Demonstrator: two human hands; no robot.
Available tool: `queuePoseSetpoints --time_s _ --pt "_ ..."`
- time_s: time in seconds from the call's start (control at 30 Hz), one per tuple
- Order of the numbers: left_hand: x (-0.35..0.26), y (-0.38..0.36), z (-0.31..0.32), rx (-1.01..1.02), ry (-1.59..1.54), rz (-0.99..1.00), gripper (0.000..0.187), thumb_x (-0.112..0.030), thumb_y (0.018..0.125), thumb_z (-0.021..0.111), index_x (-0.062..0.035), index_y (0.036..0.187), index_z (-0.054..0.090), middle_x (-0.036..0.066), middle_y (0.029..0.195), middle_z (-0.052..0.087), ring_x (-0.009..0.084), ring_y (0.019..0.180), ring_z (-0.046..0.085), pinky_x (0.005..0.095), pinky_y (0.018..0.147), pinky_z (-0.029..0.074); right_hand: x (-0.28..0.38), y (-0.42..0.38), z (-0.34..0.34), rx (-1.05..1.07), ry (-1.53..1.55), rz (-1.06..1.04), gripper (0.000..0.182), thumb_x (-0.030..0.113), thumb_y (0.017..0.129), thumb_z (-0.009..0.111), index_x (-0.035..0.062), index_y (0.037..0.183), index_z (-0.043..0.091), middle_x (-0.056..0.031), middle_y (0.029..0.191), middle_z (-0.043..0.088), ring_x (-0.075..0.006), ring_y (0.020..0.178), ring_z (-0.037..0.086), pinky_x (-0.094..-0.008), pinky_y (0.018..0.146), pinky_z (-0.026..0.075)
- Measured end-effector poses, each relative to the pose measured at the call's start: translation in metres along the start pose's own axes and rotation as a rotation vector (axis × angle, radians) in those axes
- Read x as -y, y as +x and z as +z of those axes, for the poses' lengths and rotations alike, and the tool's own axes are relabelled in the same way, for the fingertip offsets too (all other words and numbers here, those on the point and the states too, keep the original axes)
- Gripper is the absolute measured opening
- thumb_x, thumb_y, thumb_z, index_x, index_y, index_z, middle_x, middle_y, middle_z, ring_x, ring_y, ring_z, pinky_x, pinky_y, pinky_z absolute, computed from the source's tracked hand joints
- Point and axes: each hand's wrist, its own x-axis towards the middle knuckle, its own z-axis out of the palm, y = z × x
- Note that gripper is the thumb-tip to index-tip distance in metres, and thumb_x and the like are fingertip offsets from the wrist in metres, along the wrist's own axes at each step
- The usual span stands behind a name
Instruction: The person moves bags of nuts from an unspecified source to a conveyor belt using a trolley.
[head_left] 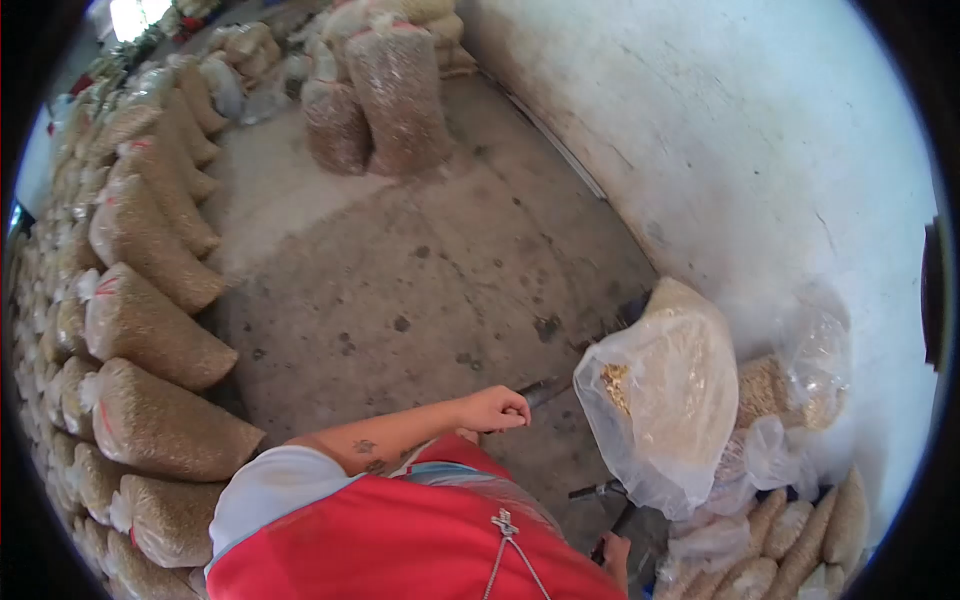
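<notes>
My left hand [497,408] reaches out in front of my body with its fingers curled, right at the near end of a grey bar [546,389]. Whether it grips the bar I cannot tell. Lower right, my right hand [614,560] is wrapped around a black handle [600,549], partly hidden by my body. Between the bar and the wall stands a big, bulging translucent plastic sack [680,385]. Light brown bits [616,388] show at its near side. A short dark bar [597,490] juts out below the sack.
Filled clear sacks [165,420] are stacked in a long row on the left. Two tall sacks [400,100] stand on the concrete floor [400,270] at the back. A white wall [760,150] runs along the right, with more filled bags [800,530] at its foot.
</notes>
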Motion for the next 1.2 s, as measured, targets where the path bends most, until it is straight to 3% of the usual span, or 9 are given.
queuePoseSetpoints --time_s 0.17,0.23,0.27,0.33,0.53,0.6,0.77,1.13,1.2 --pt "0.027 -0.040 0.017 -0.112 0.575 -0.014 0.024 -0.023 0.085 0.071 -0.0037 0.097 0.064 0.012 0.078 0.069 0.0279 0.069 0.066 0.0388 0.063 0.052 -0.090 0.014 0.040 -0.059 0.094 -0.074 0.013 0.005 0.070 0.060 -0.0061 0.065 0.057 -0.0150 0.054 0.054 -0.0282 0.043 0.057 -0.0414 0.042 0.048" --pt "0.057 -0.073 0.018 -0.401 0.984 0.086 0.041 -0.027 0.078 0.077 -0.0039 0.107 0.058 0.019 0.095 0.070 0.0367 0.084 0.068 0.0455 0.069 0.054 -0.118 -0.006 0.070 -0.049 0.211 -0.043 0.014 0.006 0.070 0.061 -0.0066 0.068 0.056 -0.0139 0.054 0.055 -0.0284 0.043 0.056 -0.0422 0.042 0.048" --pt "0.063 -0.084 0.010 -0.383 0.999 0.083 0.041 -0.027 0.078 0.077 -0.0039 0.107 0.058 0.019 0.095 0.070 0.0367 0.084 0.068 0.0455 0.069 0.054 -0.128 -0.022 0.088 -0.045 0.227 -0.028 0.014 0.006 0.070 0.061 -0.0066 0.068 0.056 -0.0139 0.054 0.055 -0.0284 0.043 0.056 -0.0422 0.042 0.048" --pt "0.065 -0.099 0.001 -0.158 0.904 -0.495 0.051 -0.026 0.075 0.077 -0.0038 0.115 0.054 0.021 0.106 0.068 0.0372 0.095 0.068 0.0472 0.076 0.055 -0.124 -0.069 0.107 -0.048 0.131 -0.135 0.013 0.006 0.070 0.062 -0.0062 0.070 0.056 -0.0141 0.056 0.056 -0.0272 0.044 0.057 -0.0422 0.043 0.049" --pt "0.062 -0.144 -0.079 -0.001 0.818 -0.502 0.049 -0.024 0.077 0.074 0.0003 0.114 0.054 0.024 0.106 0.068 0.0416 0.101 0.066 0.0491 0.084 0.053 -0.153 -0.122 0.183 -0.131 0.225 0.040 0.018 0.012 0.072 0.067 -0.0053 0.071 0.062 -0.0142 0.060 0.060 -0.0245 0.049 0.061 -0.0401 0.047 0.049" --pt "0.050 -0.154 -0.102 0.043 0.869 -0.438 0.048 -0.025 0.077 0.073 0.0008 0.113 0.054 0.025 0.105 0.068 0.0422 0.101 0.066 0.0491 0.084 0.053 -0.219 -0.097 0.219 -0.418 -0.112 -0.099 0.024 0.015 0.077 0.065 -0.0067 0.070 0.061 -0.0171 0.060 0.060 -0.0292 0.056 0.063 -0.0515 0.060 0.051" --pt "0.028 -0.165 -0.195 0.160 0.905 -0.308 0.049 -0.027 0.076 0.073 0.0019 0.112 0.054 0.029 0.102 0.067 0.0437 0.099 0.065 0.0495 0.084 0.051 -0.031 -0.308 0.262 -0.132 0.049 0.231 0.017 0.013 0.079 0.063 -0.0018 0.072 0.067 -0.0155 0.066 0.066 -0.0251 0.059 0.066 -0.0399 0.054 0.053" --pt "-0.066 -0.106 -0.380 0.389 0.851 -0.542 0.037 -0.013 0.069 0.069 0.0013 0.099 0.052 0.021 0.081 0.063 0.0405 0.077 0.066 0.0467 0.068 0.051 0.095 -0.436 0.455 -0.336 0.337 0.618 0.025 0.014 0.074 0.065 -0.0099 0.079 0.067 -0.0194 0.068 0.069 -0.0297 0.060 0.071 -0.0417 0.060 0.057" --pt "-0.032 -0.066 -0.445 0.535 1.131 0.042 0.035 -0.010 0.069 0.069 0.0009 0.097 0.052 0.018 0.071 0.061 0.0326 0.061 0.066 0.0426 0.057 0.051 0.146 -0.445 0.469 -0.160 0.168 0.627 0.030 0.016 0.074 0.064 -0.0106 0.086 0.068 -0.0226 0.074 0.071 -0.0308 0.064 0.073 -0.0421 0.063 0.058"
